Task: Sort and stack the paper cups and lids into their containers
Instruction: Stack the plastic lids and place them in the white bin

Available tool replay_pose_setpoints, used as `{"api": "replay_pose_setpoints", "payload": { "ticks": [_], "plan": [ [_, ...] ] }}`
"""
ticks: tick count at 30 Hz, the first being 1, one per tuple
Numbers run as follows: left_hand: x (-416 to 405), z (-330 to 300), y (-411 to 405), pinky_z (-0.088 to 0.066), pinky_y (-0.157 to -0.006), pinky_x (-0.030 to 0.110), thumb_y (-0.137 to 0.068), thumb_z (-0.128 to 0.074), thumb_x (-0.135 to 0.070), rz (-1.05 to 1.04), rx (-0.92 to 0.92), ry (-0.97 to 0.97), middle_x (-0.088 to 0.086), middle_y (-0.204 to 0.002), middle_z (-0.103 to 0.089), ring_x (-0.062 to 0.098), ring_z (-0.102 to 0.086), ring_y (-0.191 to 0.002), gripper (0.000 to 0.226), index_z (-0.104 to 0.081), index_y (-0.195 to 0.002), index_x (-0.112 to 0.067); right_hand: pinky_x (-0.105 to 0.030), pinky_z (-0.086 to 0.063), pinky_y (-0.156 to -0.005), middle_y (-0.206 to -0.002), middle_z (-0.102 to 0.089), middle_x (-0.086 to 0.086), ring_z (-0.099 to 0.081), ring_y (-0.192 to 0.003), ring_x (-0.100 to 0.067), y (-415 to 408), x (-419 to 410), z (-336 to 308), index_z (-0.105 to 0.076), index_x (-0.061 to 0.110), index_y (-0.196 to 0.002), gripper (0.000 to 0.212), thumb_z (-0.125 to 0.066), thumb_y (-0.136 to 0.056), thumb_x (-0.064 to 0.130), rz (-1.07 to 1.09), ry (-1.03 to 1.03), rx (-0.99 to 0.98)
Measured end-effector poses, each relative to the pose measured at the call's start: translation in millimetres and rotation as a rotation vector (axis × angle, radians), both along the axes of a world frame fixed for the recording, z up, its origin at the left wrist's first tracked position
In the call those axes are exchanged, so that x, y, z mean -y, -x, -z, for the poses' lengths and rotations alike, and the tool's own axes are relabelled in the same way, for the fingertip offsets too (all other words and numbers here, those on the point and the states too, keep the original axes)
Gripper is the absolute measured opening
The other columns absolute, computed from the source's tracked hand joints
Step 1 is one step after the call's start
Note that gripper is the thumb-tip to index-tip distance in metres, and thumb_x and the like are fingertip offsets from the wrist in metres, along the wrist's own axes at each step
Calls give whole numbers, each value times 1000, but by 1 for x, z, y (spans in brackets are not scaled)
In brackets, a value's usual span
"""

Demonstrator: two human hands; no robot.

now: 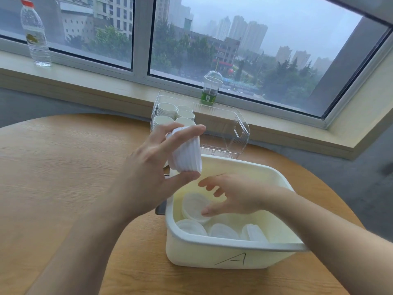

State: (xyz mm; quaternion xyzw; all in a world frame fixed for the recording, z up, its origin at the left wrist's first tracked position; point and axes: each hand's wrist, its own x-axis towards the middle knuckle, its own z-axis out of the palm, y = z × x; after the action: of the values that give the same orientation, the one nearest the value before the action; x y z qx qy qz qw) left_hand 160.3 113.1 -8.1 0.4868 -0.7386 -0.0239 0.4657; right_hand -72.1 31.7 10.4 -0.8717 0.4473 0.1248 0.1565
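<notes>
My left hand (pixel 155 167) grips a stack of white paper cups (pixel 187 154), tilted, above the far left corner of the cream bin (pixel 234 258) marked "A". My right hand (pixel 231 195) reaches down inside that bin with fingers spread, thumb touching a stack of translucent lids (pixel 194 206). More lids (pixel 223 231) lie on the bin's floor. Behind it stands a clear plastic container (pixel 238 133) with several stacks of white cups (pixel 176 114) in its left part.
The round wooden table (pixel 63 167) carries both containers. On the window sill stand a water bottle (pixel 35 35) at the left and a green drink cup with a dome lid (pixel 210 90) behind the clear container. A dark object (pixel 160 208) peeks out beside the bin.
</notes>
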Motion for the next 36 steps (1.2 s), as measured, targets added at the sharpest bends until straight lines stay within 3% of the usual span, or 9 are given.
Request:
{"api": "replay_pose_setpoints", "payload": {
  "ticks": [4,7,16,21,25,29,33,36],
  "plan": [
    [0,0,3,-53,-99,54,-82,-73,-57,13,1,-23,-13,-152,-46,17,-53,-129,77,-38,-151,-57,-44,-45,-110,-133,-63,8,-56,-122,-19,-19,6,21,-45,36,-148,82,-60,-82,83,-15,81,-172],
    [1,1,4,-52,-99,54,-80,-74,-56,22,-8,-32,-16,-151,-46,16,-53,-130,79,-39,-150,-58,-41,-47,-106,-135,-64,0,-56,-126,-26,-29,5,28,-49,27,-146,86,-58,-83,84,-14,139,-208],
    [2,0,5,-52,-99,56,-79,-64,-66,33,-7,-38,-16,-151,-46,15,-52,-131,76,-38,-150,-58,-37,-48,-94,-121,-67,2,-58,-117,-26,-30,2,29,-51,29,-138,77,-66,-81,78,9,248,-164],
    [2,0,3,-51,-100,47,-80,-63,-69,22,-10,-32,-17,-150,-46,11,-51,-128,75,-38,-151,-58,-38,-50,-96,-119,-69,10,-63,-111,-20,-20,-2,15,-51,37,-136,72,-66,-79,78,49,276,-92],
    [1,0,3,-48,-100,42,-83,-76,-60,23,-26,-29,-16,-150,-46,9,-50,-129,76,-39,-150,-58,-34,-54,-94,-113,-68,19,-68,-99,-6,-5,-10,-10,-54,45,-130,62,-74,-77,72,130,217,98],
    [0,0,2,-44,-95,35,-80,-75,-55,19,-36,-29,-23,-148,-46,3,-49,-125,78,-39,-149,-60,-32,-60,-88,-108,-72,17,-74,-84,2,19,-17,-33,-61,43,-124,59,-84,-74,64,243,169,431],
    [0,0,5,-50,-101,38,-79,-78,-54,30,-59,-37,-27,-147,-47,3,-51,-129,79,-40,-149,-60,-41,-61,-94,-119,-74,12,-76,-98,-5,37,-26,-43,-60,39,-131,64,-86,-76,57,267,111,752],
    [-1,-1,9,-51,-102,44,-79,-78,-56,42,-64,-39,-28,-149,-48,1,-50,-132,80,-41,-149,-60,-36,-56,-100,-127,-71,12,-73,-112,-10,39,-38,-45,-55,37,-139,67,-85,-79,44,177,137,902]
  ]
}}
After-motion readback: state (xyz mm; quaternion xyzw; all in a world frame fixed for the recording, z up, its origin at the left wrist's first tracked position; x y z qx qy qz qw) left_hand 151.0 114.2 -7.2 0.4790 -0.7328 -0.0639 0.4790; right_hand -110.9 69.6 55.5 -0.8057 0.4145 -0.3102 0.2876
